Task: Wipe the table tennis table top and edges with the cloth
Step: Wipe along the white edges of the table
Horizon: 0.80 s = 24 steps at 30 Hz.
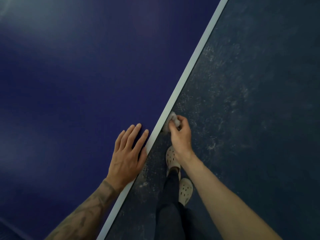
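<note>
The blue table tennis table top [72,80] fills the left of the view, and its white edge line [187,73] runs diagonally from the upper right to the bottom. My left hand [128,156] lies flat on the top beside that line, fingers spread, holding nothing. My right hand [180,134] is off the table's side, closed on a small bunched whitish cloth [170,121]. The cloth is pressed against the table's side edge just under the white line.
Dark blue, scuffed floor [251,101] lies to the right of the table. My legs in dark trousers and two pale perforated clogs [185,189] stand on it close to the table edge.
</note>
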{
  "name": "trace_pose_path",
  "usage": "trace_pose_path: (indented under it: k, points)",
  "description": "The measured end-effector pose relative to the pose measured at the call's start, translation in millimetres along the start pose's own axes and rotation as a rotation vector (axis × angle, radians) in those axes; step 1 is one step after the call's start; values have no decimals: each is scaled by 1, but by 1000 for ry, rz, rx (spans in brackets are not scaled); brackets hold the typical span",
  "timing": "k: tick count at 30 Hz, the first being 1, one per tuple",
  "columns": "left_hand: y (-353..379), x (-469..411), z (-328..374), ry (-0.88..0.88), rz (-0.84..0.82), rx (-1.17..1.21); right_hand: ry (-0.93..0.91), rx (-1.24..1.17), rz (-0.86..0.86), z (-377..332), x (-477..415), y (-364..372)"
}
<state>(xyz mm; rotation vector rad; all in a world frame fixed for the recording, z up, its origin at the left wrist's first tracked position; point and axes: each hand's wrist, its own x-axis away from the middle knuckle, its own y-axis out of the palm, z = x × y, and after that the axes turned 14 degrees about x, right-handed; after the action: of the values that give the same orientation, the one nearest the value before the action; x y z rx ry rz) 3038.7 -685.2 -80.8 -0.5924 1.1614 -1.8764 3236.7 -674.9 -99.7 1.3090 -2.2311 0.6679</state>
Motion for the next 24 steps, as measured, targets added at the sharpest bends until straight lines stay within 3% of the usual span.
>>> trace_pose_path:
  k: [8,15,21,24]
  points:
    - [-6,-111,14,55,-54,18,82,33,-116,-7,11,-7]
    - [4,-231,30,104,-49,35,-5,-14,74,-86,-89,-31]
    - [19,-312,49,162,-42,46,5,53,-56,-57,-55,-33]
    - [23,-352,55,188,-52,29,-11,35,-55,-74,-93,-42]
